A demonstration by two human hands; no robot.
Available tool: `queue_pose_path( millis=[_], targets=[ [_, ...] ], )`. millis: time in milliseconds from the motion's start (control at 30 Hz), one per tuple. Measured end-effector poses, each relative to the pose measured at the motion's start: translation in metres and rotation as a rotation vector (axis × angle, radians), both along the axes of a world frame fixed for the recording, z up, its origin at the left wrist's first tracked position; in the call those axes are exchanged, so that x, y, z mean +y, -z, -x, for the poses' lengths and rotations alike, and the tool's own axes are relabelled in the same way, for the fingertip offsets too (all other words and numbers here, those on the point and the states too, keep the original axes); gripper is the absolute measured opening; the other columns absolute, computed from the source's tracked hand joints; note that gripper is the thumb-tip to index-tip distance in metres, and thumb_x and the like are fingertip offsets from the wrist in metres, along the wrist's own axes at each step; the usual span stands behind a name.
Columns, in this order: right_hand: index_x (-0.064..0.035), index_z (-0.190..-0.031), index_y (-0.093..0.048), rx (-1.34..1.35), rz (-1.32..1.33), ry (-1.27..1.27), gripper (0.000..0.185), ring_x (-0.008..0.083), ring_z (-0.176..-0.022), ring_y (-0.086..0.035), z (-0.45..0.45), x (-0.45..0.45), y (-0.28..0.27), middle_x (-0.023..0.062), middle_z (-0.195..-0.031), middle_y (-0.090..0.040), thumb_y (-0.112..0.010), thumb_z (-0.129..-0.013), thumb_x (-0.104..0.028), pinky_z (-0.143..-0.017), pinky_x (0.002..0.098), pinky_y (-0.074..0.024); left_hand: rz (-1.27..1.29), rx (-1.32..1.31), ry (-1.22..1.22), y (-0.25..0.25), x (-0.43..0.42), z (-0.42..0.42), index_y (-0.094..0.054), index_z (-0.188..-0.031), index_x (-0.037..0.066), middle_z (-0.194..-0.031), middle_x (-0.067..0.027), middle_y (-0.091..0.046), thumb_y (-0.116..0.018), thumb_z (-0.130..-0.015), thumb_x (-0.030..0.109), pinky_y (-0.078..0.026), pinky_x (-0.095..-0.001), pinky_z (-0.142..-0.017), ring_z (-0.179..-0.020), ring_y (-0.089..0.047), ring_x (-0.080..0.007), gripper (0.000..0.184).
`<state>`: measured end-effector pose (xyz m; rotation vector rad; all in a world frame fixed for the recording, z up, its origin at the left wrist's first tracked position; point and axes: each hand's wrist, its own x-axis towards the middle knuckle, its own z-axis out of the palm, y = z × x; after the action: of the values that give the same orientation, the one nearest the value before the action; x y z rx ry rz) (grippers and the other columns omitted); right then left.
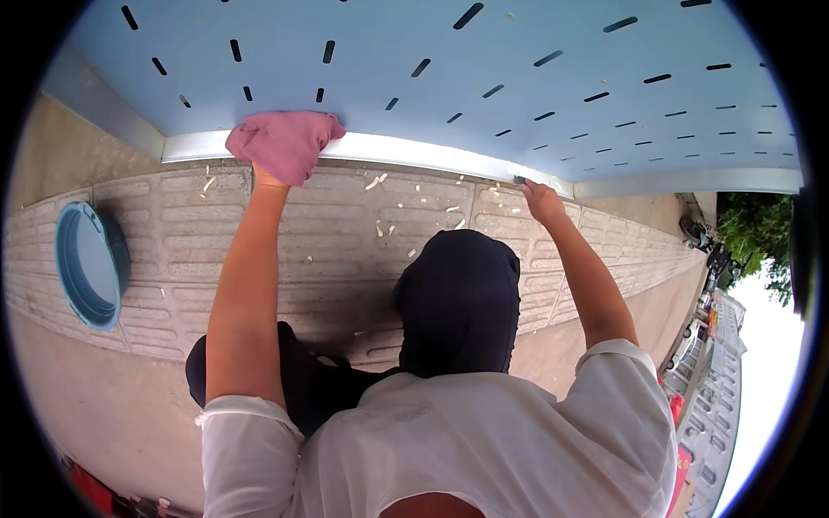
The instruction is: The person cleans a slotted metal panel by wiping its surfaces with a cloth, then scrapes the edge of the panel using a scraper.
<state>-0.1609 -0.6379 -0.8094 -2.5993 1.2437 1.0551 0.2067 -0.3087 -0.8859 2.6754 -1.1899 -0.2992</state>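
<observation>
My left hand (270, 177) is at the metal edge strip (406, 154) of a pale blue slotted panel (380, 52). It grips a bunched pink cloth (289, 142) that covers most of its fingers and rests against the strip. Farther right, my right hand (542, 203) is closed on a small dark flat tool (520, 180), mostly hidden in the fingers, whose tip meets the same strip. Its exact kind is too small to tell. Pale scraps (376, 182) lie scattered on the paving below the strip, between and around my hands.
A blue plastic basin (91, 263) stands on the textured paving (173, 259) at the left. My dark-clad knee (460, 302) is between my arms. Bikes (718, 259), a parked white vehicle (688, 345) and a building (712, 414) are off to the right.
</observation>
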Motion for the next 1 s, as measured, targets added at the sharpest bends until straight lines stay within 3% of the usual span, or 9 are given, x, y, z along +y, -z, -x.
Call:
queue_pose_path(
  millis=[167, 233, 300, 467, 700, 800, 867, 933, 1000],
  targets=[
    [-0.0089, -0.120, -0.053, 0.059, -0.001, -0.034, 0.042, 0.0363, -0.106, -0.057, -0.015, -0.004, -0.004, 0.0185, -0.114, -0.060, -0.035, -0.097, -0.039, -0.090, 0.0449, -0.0461, 0.453, 0.224, -0.058, 0.000, 0.000, 0.004, -0.050, -0.078, 0.007, -0.079, -0.0004, -0.051, -0.040, -0.089, 0.027, -0.039, -0.0279, -0.073, -0.075, -0.046, -0.0164, 0.025],
    [-0.0091, -0.119, -0.053, 0.056, -0.014, -0.037, 0.041, 0.0354, -0.106, -0.057, -0.016, 0.001, -0.008, 0.0176, -0.113, -0.060, -0.035, -0.097, -0.039, -0.089, 0.0450, -0.0468, 0.216, 0.430, 0.116, -0.054, 0.005, -0.013, -0.050, -0.083, 0.006, -0.084, -0.0011, -0.052, -0.041, -0.089, 0.030, -0.040, -0.0285, -0.075, -0.079, -0.047, -0.0169, 0.027],
    [-0.0089, -0.119, -0.053, 0.116, -0.027, -0.034, 0.041, 0.0345, -0.106, -0.057, -0.022, 0.009, -0.017, 0.0164, -0.113, -0.061, -0.036, -0.097, -0.039, -0.088, 0.0449, -0.0473, 0.055, 0.428, 0.137, -0.070, 0.005, -0.021, -0.050, -0.086, 0.007, -0.084, 0.0002, -0.052, -0.043, -0.089, 0.032, -0.040, -0.0285, -0.074, -0.079, -0.048, -0.0161, 0.026],
    [-0.0085, -0.117, -0.053, 0.118, -0.007, -0.022, 0.041, 0.0336, -0.106, -0.058, -0.023, 0.006, -0.008, 0.0154, -0.112, -0.061, -0.036, -0.097, -0.039, -0.088, 0.0450, -0.0477, -0.132, -0.057, -0.142, -0.022, -0.007, 0.003, -0.051, -0.085, 0.015, -0.068, 0.0083, -0.046, -0.052, -0.088, 0.034, -0.039, -0.0268, -0.064, -0.066, -0.047, -0.0106, 0.020],
    [-0.0093, -0.116, -0.054, -0.015, 0.108, 0.143, 0.039, 0.0339, -0.104, -0.058, -0.041, 0.007, 0.009, 0.0158, -0.109, -0.063, -0.037, -0.097, -0.039, -0.088, 0.0449, -0.0478, 0.324, -0.013, -0.056, -0.014, 0.000, 0.000, -0.045, -0.074, 0.011, -0.072, 0.0033, -0.043, -0.042, -0.090, 0.025, -0.037, -0.0235, -0.065, -0.068, -0.042, -0.0121, 0.022],
    [-0.0096, -0.121, -0.051, -0.021, 0.068, 0.138, 0.043, 0.0350, -0.106, -0.058, -0.020, 0.014, -0.001, 0.0163, -0.112, -0.061, -0.037, -0.096, -0.041, -0.089, 0.0458, -0.0468, 0.297, 0.020, -0.024, 0.041, 0.009, 0.000, -0.043, -0.070, 0.012, -0.068, 0.0044, -0.041, -0.045, -0.088, 0.024, -0.035, -0.0229, -0.061, -0.065, -0.041, -0.0110, 0.022],
    [-0.0104, -0.125, -0.050, -0.033, 0.071, 0.152, 0.045, 0.0358, -0.107, -0.057, -0.002, 0.007, -0.006, 0.0168, -0.115, -0.060, -0.037, -0.095, -0.042, -0.090, 0.0464, -0.0458, 0.252, 0.138, 0.141, 0.061, 0.006, -0.010, -0.044, -0.070, 0.012, -0.068, 0.0044, -0.041, -0.049, -0.087, 0.026, -0.036, -0.0236, -0.061, -0.065, -0.042, -0.0106, 0.023],
    [-0.0117, -0.128, -0.049, -0.052, 0.106, 0.216, 0.047, 0.0364, -0.108, -0.056, 0.028, -0.017, -0.007, 0.0172, -0.117, -0.059, -0.038, -0.094, -0.043, -0.091, 0.0465, -0.0449, 0.167, 0.121, 0.033, 0.050, 0.003, -0.012, -0.045, -0.075, 0.012, -0.072, 0.0050, -0.044, -0.049, -0.088, 0.029, -0.037, -0.0243, -0.064, -0.070, -0.044, -0.0110, 0.022],
    [-0.0109, -0.125, -0.054, -0.159, 0.170, 0.252, 0.046, 0.0342, -0.075, -0.066, 0.074, -0.049, 0.006, 0.0197, -0.097, -0.065, -0.042, -0.093, -0.042, -0.071, 0.0417, -0.0527, 0.068, 0.112, -0.061, 0.031, 0.003, -0.007, -0.047, -0.080, 0.012, -0.076, 0.0056, -0.046, -0.048, -0.089, 0.033, -0.039, -0.0250, -0.068, -0.074, -0.047, -0.0114, 0.023]
  ],
)
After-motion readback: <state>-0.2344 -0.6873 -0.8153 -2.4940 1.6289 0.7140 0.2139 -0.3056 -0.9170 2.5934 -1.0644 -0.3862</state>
